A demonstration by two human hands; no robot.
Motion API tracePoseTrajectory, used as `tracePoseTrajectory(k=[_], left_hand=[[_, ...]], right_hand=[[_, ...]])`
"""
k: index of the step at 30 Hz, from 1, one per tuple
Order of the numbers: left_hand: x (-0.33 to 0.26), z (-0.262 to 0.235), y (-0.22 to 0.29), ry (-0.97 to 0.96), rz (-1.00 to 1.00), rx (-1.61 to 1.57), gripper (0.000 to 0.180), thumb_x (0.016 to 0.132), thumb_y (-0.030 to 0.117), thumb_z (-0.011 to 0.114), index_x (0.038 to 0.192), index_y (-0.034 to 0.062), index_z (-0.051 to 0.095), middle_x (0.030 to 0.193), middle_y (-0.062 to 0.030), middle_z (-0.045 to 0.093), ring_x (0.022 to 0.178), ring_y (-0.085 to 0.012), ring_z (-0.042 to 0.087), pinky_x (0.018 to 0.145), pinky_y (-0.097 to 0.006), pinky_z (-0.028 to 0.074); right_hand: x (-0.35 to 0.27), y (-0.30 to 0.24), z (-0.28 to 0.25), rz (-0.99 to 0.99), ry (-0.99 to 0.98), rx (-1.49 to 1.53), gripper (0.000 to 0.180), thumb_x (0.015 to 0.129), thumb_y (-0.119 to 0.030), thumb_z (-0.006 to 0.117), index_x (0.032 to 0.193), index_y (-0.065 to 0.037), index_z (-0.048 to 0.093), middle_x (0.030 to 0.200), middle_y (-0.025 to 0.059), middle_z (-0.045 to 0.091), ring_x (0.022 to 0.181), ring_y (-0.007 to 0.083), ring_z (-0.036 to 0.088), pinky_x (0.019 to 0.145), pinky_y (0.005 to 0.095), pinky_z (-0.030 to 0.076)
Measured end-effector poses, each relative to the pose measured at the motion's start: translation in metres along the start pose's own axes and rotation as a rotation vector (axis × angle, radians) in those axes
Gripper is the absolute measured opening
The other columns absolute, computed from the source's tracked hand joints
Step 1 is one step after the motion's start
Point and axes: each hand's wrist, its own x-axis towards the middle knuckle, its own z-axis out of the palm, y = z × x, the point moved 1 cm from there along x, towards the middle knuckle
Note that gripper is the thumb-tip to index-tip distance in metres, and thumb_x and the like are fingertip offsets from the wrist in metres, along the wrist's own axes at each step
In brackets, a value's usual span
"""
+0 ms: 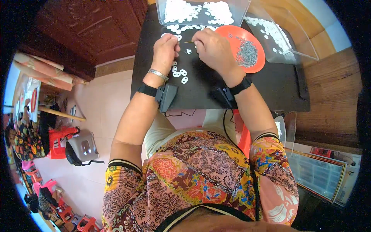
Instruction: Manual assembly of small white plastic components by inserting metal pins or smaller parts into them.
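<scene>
My left hand (165, 51) is closed over the dark table, its fingers curled in; what they grip, if anything, is hidden. A small white plastic piece (178, 37) shows right beside those fingertips. In my right hand (212, 48), the fingers pinch a thin yellow rod (188, 41) that points left toward the left hand. Between the hands lies a loose white piece with two dark holes (188, 51). Several similar white pieces (183, 72) are scattered nearer me. At the right hand's far side, an orange-red plate (259, 65) holds a pile of small grey metal parts (247, 54).
A clear bin (201, 24) of white pieces stands at the table's far edge. Another clear container (278, 60) with white pieces sits to the right. A dark wooden door (89, 31) is at the left; stools (83, 145) stand on the floor.
</scene>
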Motion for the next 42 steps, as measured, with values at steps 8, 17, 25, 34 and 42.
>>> tracePoseTrajectory(k=[8,17,25,34,42], left_hand=[[0.000,-0.010,0.007,0.057,0.000,-0.039,0.019,0.091,0.018,0.046,0.078,0.0084,0.055,0.061,-0.0002,0.055,0.047,-0.0074,0.047,0.044,-0.021,0.034],[0.003,-0.011,0.005,0.051,-0.022,-0.128,0.020,0.091,0.019,0.048,0.076,0.0087,0.055,0.059,0.0011,0.055,0.044,-0.0072,0.045,0.041,-0.021,0.030],[0.002,-0.011,0.007,0.104,-0.047,-0.217,0.021,0.088,0.018,0.050,0.071,0.0074,0.055,0.056,-0.0010,0.054,0.040,-0.0084,0.044,0.038,-0.022,0.030],[0.004,-0.012,0.008,0.084,-0.053,-0.236,0.021,0.088,0.018,0.048,0.073,0.0054,0.056,0.056,-0.0027,0.054,0.040,-0.0090,0.045,0.038,-0.022,0.032],[0.003,-0.014,0.002,-0.082,-0.125,-0.394,0.021,0.090,0.019,0.047,0.078,0.0043,0.056,0.062,-0.0047,0.057,0.045,-0.0104,0.051,0.041,-0.021,0.038]], right_hand=[[-0.010,0.003,-0.008,-0.168,-0.474,-0.051,0.009,0.075,-0.008,0.056,0.078,-0.007,0.065,0.079,0.0091,0.061,0.081,0.0273,0.059,0.070,0.0375,0.048],[0.023,-0.006,0.013,-0.230,-0.447,-0.324,0.012,0.076,-0.015,0.060,0.078,-0.006,0.066,0.080,0.0114,0.063,0.081,0.0301,0.061,0.067,0.0406,0.050],[0.049,-0.018,0.034,-0.078,-0.756,-0.423,0.015,0.071,-0.013,0.061,0.082,-0.005,0.069,0.084,0.0164,0.066,0.082,0.0325,0.064,0.070,0.0416,0.051],[0.043,-0.013,0.033,0.008,-0.759,-0.413,0.023,0.067,-0.018,0.061,0.084,-0.004,0.068,0.085,0.0180,0.066,0.083,0.0326,0.064,0.071,0.0413,0.051],[0.024,0.010,0.010,0.171,-0.456,0.174,0.010,0.073,-0.011,0.061,0.077,-0.002,0.059,0.067,0.0041,0.057,0.061,0.0124,0.053,0.057,0.0288,0.043]])
